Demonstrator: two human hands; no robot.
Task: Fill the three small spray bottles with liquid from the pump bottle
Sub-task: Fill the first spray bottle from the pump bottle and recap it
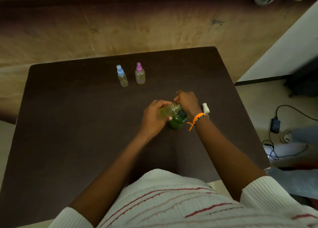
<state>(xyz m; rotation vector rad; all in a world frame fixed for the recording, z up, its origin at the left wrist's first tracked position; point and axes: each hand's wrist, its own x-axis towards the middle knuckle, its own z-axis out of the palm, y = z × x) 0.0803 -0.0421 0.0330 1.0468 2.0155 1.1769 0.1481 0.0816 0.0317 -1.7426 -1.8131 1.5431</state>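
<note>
Pump bottle (pixel 178 121), dark green, stands upright near the middle of the dark desk (pixel 68 124), with the right hand (pixel 186 102) over its top; whether those fingers press or curl round the pump head is hidden, so the state of that grip cannot be told. Left hand (pixel 154 117) has its fingers curled round an uncapped spray bottle (pixel 169 110), tilted on its side with the mouth held toward the pump spout; yellow-green liquid shows inside.

Step in hand, as judged: filling the third small bottle. A blue-capped spray bottle (pixel 122 76) and a purple-capped spray bottle (pixel 140 74) stand upright toward the far side of the desk, just beside one another, both capped and tinted yellowish, so they appear already filled. A white spray cap (pixel 206 108) lies on the desk just right of the right wrist.

Next move, as judged: level the held bottle, set it down or keep hold, then fetch the white cap and screw it on.

Open room lies to the left and front of the hands. The white cap sits nearer the desk's right edge, so a careless wrist sweep could knock it off.
</note>
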